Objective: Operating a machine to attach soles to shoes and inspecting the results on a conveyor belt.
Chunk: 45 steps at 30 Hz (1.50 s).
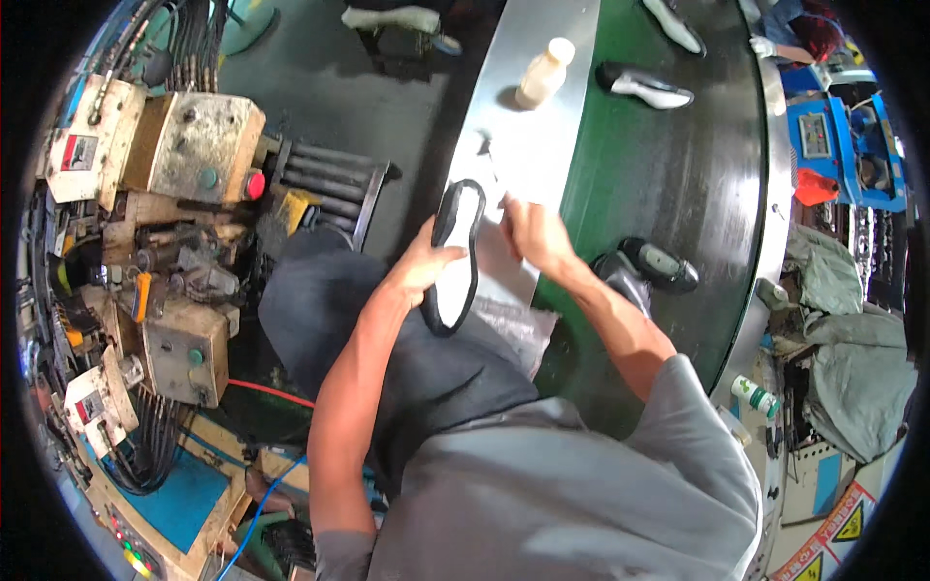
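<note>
My left hand (422, 265) is closed around the middle of a black shoe (441, 308), its white sole face turned up toward me. The shoe is held above my lap, beside the metal ledge. Just right of its upper end, my right hand (535, 232) is closed, fingertips pinched on a thin stick-like tool (495, 174) that points away from me. Its kind is too small to make out. Farther along the ledge stands a cream-white bottle (544, 74) with a pale cap.
A green-black conveyor belt (668, 174) on my right carries several black shoes, one a black-and-white shoe (644, 85). The metal ledge (513, 145) runs beside it. At left stands a machine with worn control boxes (206, 145). A green-and-white container (755, 396) sits beyond the belt.
</note>
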### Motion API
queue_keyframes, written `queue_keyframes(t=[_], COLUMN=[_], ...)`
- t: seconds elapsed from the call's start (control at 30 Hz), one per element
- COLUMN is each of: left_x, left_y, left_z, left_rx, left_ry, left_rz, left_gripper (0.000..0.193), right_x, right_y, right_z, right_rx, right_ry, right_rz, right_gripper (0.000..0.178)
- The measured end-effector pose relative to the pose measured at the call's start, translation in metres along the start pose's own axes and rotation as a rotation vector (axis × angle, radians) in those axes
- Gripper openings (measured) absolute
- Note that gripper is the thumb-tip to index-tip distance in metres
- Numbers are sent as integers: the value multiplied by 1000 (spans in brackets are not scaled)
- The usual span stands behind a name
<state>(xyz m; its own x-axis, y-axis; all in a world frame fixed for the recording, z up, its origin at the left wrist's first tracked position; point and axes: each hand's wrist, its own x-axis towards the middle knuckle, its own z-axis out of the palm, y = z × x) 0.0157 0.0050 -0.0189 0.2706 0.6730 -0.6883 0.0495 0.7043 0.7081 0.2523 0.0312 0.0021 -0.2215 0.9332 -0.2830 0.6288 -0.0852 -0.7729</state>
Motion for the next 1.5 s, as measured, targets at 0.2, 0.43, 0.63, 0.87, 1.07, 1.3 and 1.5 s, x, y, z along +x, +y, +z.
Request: queue_keyframes(t=[0.2, 0.43, 0.63, 0.87, 1.07, 1.3, 1.5], left_x=[18, 11, 16, 5, 4, 1, 12], left_y=[-14, -21, -24, -33, -6, -9, -32], left_z=[-1, -8, -23, -17, 13, 8, -13], left_rx=[-228, -296, -421, -410, -156, -130, -336], left_ry=[-122, -126, -149, -95, -17, 53, -87], left_rz=[43, -49, -70, -9, 32, 50, 21], left_gripper=[73, 71, 66, 72, 71, 72, 67], right_x=[-9, -25, -14, -3, 21, 35, 35], right_y=[59, 5, -19, -4, 32, -7, -3], right_z=[61, 36, 10, 11, 6, 5, -3], right_rx=[-62, 259, 467, -45, -524, -478, -596], right_ry=[129, 306, 150, 2, 106, 203, 30], right_rz=[-37, 54, 189, 200, -81, -30, -58], right_gripper=[63, 58, 63, 64, 34, 26, 33])
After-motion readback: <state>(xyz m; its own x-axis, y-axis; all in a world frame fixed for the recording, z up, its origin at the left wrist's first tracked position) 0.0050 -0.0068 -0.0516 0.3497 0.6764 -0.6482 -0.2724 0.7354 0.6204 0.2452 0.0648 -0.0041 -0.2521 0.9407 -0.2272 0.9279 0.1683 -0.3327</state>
